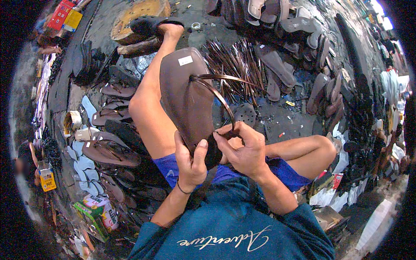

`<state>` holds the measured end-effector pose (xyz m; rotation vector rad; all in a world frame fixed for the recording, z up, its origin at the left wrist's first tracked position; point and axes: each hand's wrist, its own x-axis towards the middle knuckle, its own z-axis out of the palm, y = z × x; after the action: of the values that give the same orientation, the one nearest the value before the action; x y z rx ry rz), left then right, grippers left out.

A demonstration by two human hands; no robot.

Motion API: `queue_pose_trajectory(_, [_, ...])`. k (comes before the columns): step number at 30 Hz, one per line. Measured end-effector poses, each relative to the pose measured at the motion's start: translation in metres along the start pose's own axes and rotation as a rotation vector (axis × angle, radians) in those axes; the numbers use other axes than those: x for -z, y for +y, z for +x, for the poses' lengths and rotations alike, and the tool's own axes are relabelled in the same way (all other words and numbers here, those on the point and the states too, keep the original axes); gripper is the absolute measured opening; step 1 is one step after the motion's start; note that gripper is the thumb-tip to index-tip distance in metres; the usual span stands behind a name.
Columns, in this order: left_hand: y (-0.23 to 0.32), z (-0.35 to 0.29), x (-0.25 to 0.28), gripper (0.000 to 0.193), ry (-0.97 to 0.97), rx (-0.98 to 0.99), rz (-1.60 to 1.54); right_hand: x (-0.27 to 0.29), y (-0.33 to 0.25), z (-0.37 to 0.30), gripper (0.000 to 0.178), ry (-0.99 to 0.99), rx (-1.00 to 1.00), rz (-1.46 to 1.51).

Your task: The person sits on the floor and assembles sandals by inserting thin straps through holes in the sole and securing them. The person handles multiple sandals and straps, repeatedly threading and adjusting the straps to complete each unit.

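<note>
A brown flip-flop (184, 95) with a small white sticker near its toe stands tilted up in front of me, toe away. My left hand (191, 167) is closed on its heel end, with fingers and thumb on opposite sides. A shiny brown strap (223, 99) loops out from the toe hole toward the right edge of the sole. At that edge my right hand (245, 149) pinches the strap's lower end between thumb and fingers. Those fingers partly hide where strap and sole meet.
A bundle of loose straps (236, 65) lies beyond the flip-flop. Dark soles (299, 26) are heaped at the far right. Strapped flip-flops (110, 149) are piled to my left, near a green box (91, 216). A wooden stump (121, 24) stands by my outstretched foot.
</note>
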<state>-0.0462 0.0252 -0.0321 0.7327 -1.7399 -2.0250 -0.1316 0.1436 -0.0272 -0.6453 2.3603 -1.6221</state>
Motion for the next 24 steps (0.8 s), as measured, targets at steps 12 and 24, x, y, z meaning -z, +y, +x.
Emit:
queue_pose_trajectory(12, [-0.007,0.000,0.009,0.039,-0.095,0.110,-0.054,0.019,0.003,0.016,0.016,-0.358,-0.238,0.218])
queue_pose_trajectory(24, [0.012,0.015,0.022,0.052,-0.237,0.380,-0.304,-0.012,0.060,-0.009,0.020,-0.482,-0.594,1.135])
